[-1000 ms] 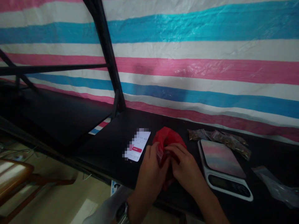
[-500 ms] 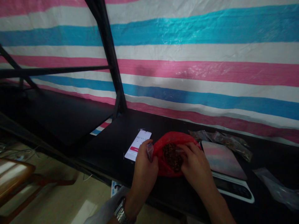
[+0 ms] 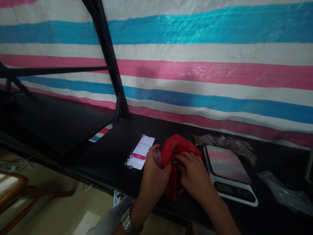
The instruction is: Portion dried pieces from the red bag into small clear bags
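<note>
A red plastic bag stands on the black tabletop between my hands, its mouth gathered and partly folded over. My left hand is closed at the bag's left edge, with a small clear plastic bag bunched between thumb and fingers. At the mouth of the red bag, my right hand has its fingers curled inward. A greyish bit shows by those fingertips, too hidden to name. The brown bits inside the red bag are now mostly covered. Just left of my left hand lies a phone with a timer on its screen.
Right of my hands sits a digital kitchen scale. Behind it lie several clear bags of dried brown pieces. Another clear plastic bag is farther right. A black metal post rises at the back left, before a striped sheet.
The red bag's mouth has tilted and folded in, so its brown contents no longer show plainly. My right hand has moved left, closer to my left hand. The view has shifted slightly.
</note>
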